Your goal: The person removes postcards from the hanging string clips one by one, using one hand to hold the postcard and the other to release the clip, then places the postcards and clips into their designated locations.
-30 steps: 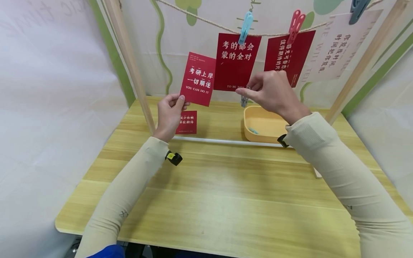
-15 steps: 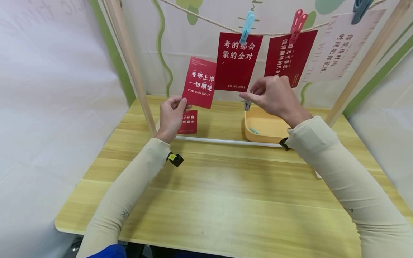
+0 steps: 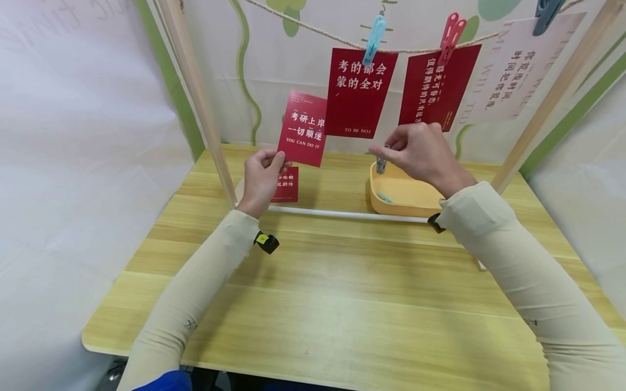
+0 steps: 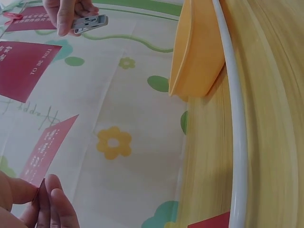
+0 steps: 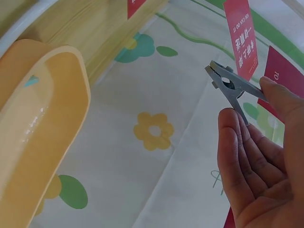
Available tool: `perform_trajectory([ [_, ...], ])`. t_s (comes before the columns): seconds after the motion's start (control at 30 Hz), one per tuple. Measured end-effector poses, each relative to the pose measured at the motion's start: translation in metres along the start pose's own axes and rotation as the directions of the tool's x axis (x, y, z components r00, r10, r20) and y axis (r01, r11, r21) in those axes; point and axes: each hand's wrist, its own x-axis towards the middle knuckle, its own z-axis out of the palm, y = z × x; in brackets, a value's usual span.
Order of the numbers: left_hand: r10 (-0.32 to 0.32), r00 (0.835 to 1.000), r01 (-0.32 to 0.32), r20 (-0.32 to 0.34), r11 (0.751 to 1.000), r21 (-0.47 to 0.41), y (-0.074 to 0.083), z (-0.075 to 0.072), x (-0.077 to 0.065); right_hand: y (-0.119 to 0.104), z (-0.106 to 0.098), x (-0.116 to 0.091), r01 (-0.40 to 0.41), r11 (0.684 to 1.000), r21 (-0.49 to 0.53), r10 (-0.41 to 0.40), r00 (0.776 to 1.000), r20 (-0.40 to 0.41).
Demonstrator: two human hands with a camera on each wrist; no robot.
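Under the rope (image 3: 403, 51), your left hand (image 3: 261, 178) is pinching a card (image 3: 303, 129), right hand (image 3: 426, 155) a peg (image 3: 381, 165), likely needing raising for clipping.

In the head view, the right hand (image 3: 425, 155) and cuff (image 3: 479, 206) hide the right end of the yellow bin (image 3: 408, 210); just above the bin, the hand also covers the handles of the grey clip (image 3: 381, 165). Left of the bin, the left hand (image 3: 263, 176) hides the red card's (image 3: 302, 130) lower left corner and part of the lower card (image 3: 288, 185); the red card's top print is too small to read. Far above the bin, to its right, the top edge crops the dark peg (image 3: 546, 17).
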Motion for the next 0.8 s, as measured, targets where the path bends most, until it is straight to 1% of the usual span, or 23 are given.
perform_trajectory([
  [0.13, -0.02, 1.0, 0.02, 0.011, 1.0, 0.014, -0.002, 0.001, 0.0, 0.006, 0.001, -0.003, -0.009, 1.0, -0.002, 0.009, 1.0, 0.013],
  [0.3, -0.038, 0.999, 0.038, 0.017, 0.999, 0.014, -0.003, 0.003, -0.001, 0.013, 0.002, -0.005, -0.008, 1.0, -0.011, 0.008, 1.0, 0.01],
  [0.43, -0.033, 0.999, 0.033, 0.022, 0.999, 0.015, -0.004, 0.005, 0.0, 0.019, 0.004, -0.007, -0.01, 1.0, -0.009, 0.01, 1.0, 0.002],
  [0.6, -0.025, 0.999, 0.025, 0.026, 1.0, 0.01, -0.007, 0.008, 0.001, 0.025, 0.007, -0.009, 0.001, 1.0, 0.021, -0.002, 1.0, 0.002],
  [0.8, -0.035, 0.999, 0.035, 0.027, 0.999, 0.03, -0.013, 0.011, 0.001, 0.033, 0.01, -0.009, 0.021, 0.998, 0.052, -0.021, 1.0, -0.001],
])
